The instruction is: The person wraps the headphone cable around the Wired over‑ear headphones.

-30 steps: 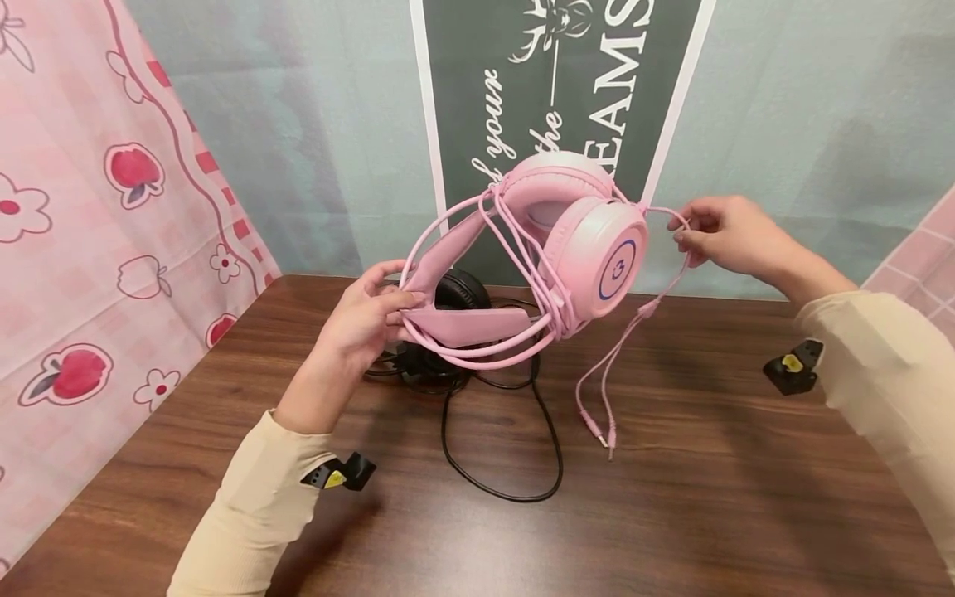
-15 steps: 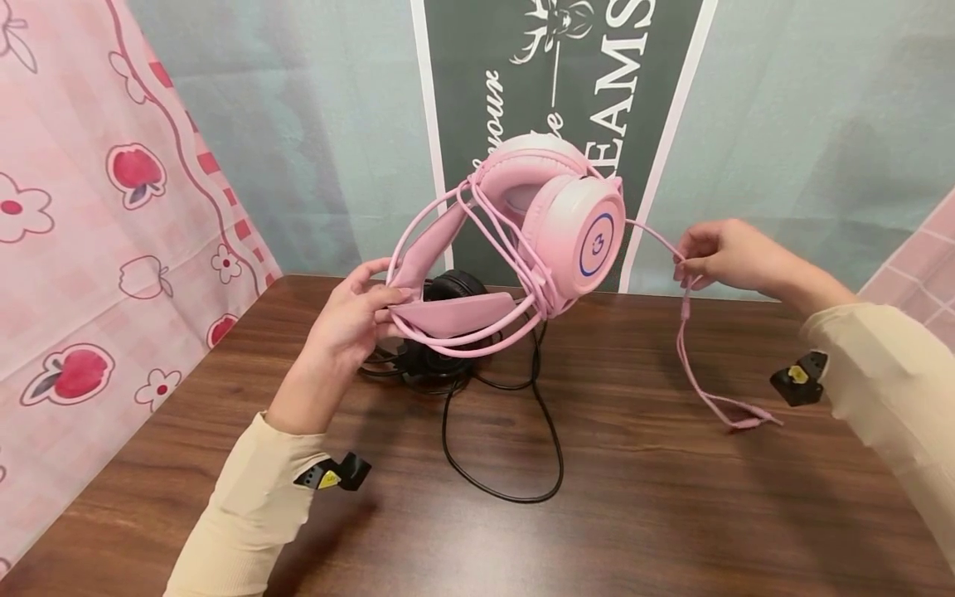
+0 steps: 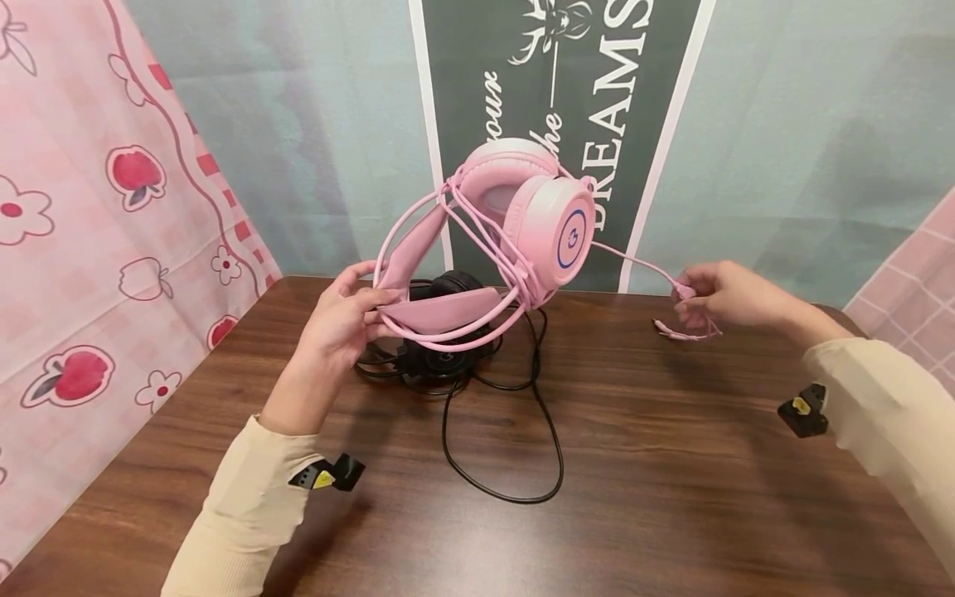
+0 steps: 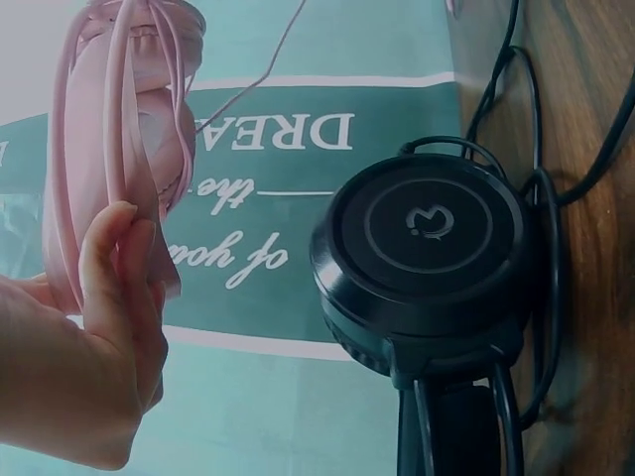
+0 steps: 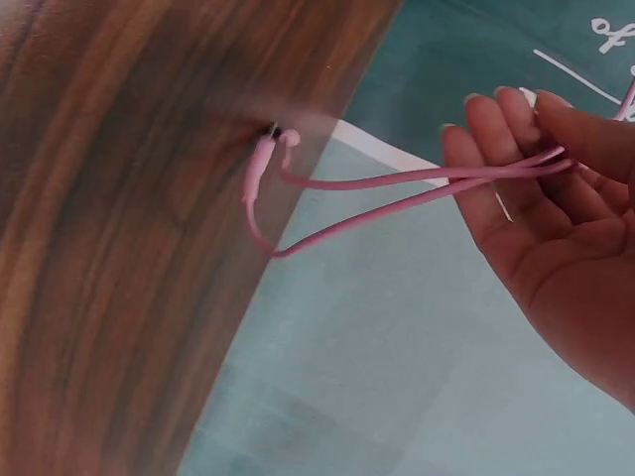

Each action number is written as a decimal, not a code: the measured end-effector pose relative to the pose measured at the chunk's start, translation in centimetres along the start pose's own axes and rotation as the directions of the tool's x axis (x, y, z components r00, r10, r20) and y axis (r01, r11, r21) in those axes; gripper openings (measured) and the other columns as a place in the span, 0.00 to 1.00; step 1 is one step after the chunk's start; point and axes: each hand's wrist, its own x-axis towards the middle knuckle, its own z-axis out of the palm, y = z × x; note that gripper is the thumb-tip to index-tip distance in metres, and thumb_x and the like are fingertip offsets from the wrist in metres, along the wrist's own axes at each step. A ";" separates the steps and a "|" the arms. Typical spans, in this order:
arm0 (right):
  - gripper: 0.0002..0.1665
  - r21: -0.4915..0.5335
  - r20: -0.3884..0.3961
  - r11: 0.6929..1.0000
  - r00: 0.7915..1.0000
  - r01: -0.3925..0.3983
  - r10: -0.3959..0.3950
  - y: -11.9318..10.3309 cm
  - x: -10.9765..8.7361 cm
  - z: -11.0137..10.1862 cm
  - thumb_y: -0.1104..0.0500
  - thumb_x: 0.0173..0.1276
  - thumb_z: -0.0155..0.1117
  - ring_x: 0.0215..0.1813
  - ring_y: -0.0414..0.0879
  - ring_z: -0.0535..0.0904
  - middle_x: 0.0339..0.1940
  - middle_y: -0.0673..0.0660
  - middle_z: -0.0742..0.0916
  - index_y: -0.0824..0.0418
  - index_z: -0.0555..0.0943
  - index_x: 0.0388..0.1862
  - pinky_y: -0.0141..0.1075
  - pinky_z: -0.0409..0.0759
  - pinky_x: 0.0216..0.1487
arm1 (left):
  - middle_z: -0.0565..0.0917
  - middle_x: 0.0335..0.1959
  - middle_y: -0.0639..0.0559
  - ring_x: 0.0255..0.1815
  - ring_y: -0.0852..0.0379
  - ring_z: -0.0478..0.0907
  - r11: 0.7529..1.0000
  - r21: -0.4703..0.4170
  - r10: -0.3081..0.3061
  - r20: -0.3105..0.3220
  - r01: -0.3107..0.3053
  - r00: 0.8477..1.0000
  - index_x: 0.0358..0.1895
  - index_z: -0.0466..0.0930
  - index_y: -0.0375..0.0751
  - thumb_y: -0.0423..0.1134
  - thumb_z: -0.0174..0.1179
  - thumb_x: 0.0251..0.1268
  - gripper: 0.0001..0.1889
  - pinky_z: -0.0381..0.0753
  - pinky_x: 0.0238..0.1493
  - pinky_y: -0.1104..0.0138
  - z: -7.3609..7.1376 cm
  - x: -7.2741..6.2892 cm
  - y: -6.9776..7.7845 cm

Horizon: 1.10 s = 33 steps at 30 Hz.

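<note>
A pink headset (image 3: 440, 311) is held up above the table, its cable wound round the headband and ear cups. My left hand (image 3: 339, 319) grips it by the top of the headband, thumb over the band in the left wrist view. Off to the right, my right hand (image 3: 719, 294) pinches the loose pink cable (image 3: 634, 259) near its splitter. Two plug ends (image 5: 260, 169) dangle from that hand over the table. Behind and below the pink headset lies a black headset (image 4: 427, 233), partly hidden by it in the head view.
The black headset's cable (image 3: 555, 439) loops forward on the wooden table (image 3: 671, 514). Behind the table hangs a grey-green cloth with a dark lettered panel (image 3: 477, 50). A pink patterned curtain (image 3: 112, 249) borders the left side.
The pink headset has shifted left with my left hand. My right hand has moved down along the cable to the splitter, drawing the cable out, and the plug ends have swung up near it.
</note>
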 end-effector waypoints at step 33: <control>0.11 -0.135 -0.038 0.961 0.968 0.240 -0.247 -1.4 -1.5 3.8 0.76 0.56 0.60 0.25 0.33 0.74 0.25 0.49 0.82 0.63 0.81 0.34 0.29 0.80 0.24 | 0.75 0.21 0.46 0.14 0.57 0.77 0.998 0.058 0.035 -0.075 -0.030 0.997 0.48 0.63 0.39 0.17 0.48 0.57 0.18 0.81 0.15 0.66 -0.1 0.8 -2.6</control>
